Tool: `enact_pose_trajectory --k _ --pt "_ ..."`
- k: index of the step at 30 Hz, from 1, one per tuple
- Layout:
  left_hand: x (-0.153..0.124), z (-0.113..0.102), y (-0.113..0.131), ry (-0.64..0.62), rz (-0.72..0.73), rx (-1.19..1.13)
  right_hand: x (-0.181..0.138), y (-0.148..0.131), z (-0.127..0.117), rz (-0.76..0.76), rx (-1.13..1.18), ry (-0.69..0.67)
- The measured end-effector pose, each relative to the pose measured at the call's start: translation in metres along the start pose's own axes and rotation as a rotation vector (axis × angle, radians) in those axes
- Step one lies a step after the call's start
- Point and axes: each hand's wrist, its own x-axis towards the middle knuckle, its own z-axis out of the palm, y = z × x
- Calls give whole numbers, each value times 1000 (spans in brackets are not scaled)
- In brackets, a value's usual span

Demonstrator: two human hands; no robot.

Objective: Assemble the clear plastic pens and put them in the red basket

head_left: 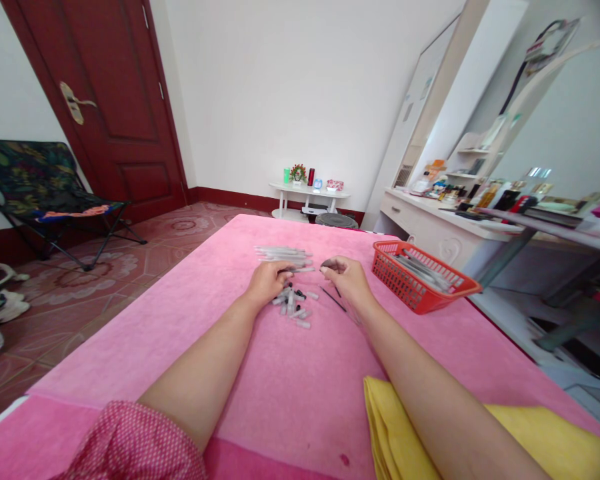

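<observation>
Both my arms reach out over a pink cloth-covered surface [260, 373]. My left hand [269, 280] is curled with its fingers pinched on a clear pen barrel [303, 270]. My right hand [344, 275] is curled too, its fingertips pinched on a small dark piece I cannot make out. Between and below the hands lies a heap of small grey caps and pen parts [294, 307]. A row of clear pen barrels [283, 253] lies just beyond the left hand. Two thin dark refills [333, 298] lie below the right hand.
A red plastic basket [423, 277] holding several pens stands to the right of my right hand. A yellow cloth [530, 433] lies under my right forearm. A dressing table [445, 220], a small white stand [310, 197], a folding chair [40, 193] and a red door [110, 100] surround the surface.
</observation>
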Motion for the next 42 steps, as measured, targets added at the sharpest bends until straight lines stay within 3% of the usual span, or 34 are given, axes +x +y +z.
enact_pose_trajectory --k 6,28,36,42 --pt "1 -1 1 -4 0 5 -2 -2 2 108 145 -33" --pt "0 0 3 -19 29 -17 -4 4 6 45 21 -32" --pt "1 0 6 -26 47 -19 -6 7 1 -39 -413 -103" --pt "0 0 7 -28 17 -20 -4 6 0 -109 -450 -82"
